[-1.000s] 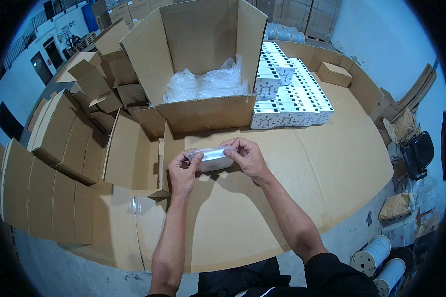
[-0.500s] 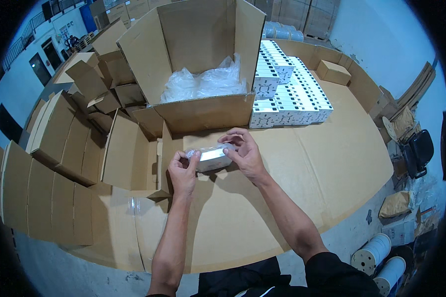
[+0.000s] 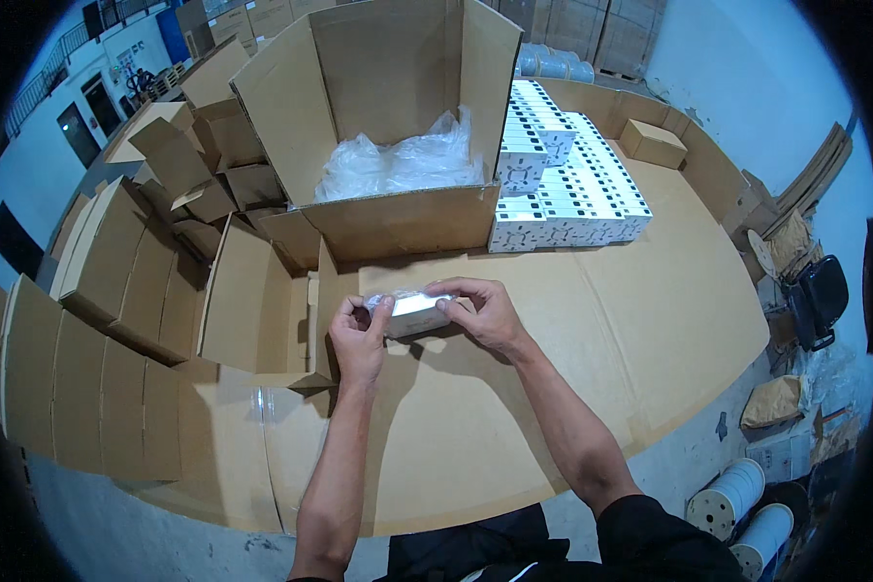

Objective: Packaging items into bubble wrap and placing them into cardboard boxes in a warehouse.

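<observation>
A small white box (image 3: 415, 318) with clear plastic film around it is held just above the cardboard-covered table. My left hand (image 3: 359, 341) grips its left end, thumb on the near side. At the right end, my right hand (image 3: 481, 314) pinches the box and film between thumb and fingers. Directly left stands an open, narrow brown carton (image 3: 262, 310) with a cardboard insert inside. Behind my hands is a large open carton (image 3: 407, 221) holding a heap of clear plastic bags (image 3: 398, 167).
Stacked white printed boxes (image 3: 572, 218) sit at the back right, with a small brown box (image 3: 653, 143) beyond them. Several brown cartons (image 3: 87, 378) line the left side. Cable reels (image 3: 727, 497) and a black chair (image 3: 817, 301) stand on the floor at right.
My right hand has tilted lower and its fingers have flattened and closed along the box's right end. My left hand and the box stay nearly in place.
</observation>
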`<state>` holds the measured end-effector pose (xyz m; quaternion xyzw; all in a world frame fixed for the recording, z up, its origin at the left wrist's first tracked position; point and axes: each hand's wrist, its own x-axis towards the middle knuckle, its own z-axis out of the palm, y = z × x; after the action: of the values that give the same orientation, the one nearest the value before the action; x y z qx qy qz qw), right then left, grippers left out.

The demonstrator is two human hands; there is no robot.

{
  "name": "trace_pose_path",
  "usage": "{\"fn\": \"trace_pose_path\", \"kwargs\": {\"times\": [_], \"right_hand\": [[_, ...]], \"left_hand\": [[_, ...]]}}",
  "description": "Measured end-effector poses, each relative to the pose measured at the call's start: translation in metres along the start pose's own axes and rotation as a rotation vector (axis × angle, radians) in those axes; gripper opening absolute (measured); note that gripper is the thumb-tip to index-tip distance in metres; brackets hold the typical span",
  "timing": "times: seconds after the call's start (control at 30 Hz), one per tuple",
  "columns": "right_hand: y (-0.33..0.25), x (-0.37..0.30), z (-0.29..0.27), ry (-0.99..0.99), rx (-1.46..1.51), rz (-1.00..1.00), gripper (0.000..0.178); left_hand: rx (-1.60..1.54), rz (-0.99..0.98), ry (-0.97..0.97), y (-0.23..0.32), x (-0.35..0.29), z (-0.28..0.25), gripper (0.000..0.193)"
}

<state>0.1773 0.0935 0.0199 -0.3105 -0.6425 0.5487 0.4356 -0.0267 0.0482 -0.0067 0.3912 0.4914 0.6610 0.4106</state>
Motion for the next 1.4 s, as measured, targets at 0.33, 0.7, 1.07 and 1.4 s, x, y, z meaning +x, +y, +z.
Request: {"fn": "trace_pose_path", "kwargs": {"times": [0.33,0.7,1.07,1.4], "right_hand": [[-0.009,0.001,0.0,0.026,-0.121,0.089,0.027],[-0.004,0.001,-0.001,0.052,-0.201,0.02,0.027],[-0.032,0.002,-0.005,-0.051,-0.709,-0.324,0.027],[-0.067,0.021,0.018,-0.284,-1.074,-0.204,0.024]], "left_hand": [[0.179,0.331,0.217,0.027,-0.015,0.023,0.026],[0.508,0.444,-0.156,0.021,-0.007,0.002,0.031],[0.175,0.032,-0.296,0.008,-0.001,0.002,0.03],[0.324,0.127,-0.21,0.003,-0.021,-0.007,0.039]]}}
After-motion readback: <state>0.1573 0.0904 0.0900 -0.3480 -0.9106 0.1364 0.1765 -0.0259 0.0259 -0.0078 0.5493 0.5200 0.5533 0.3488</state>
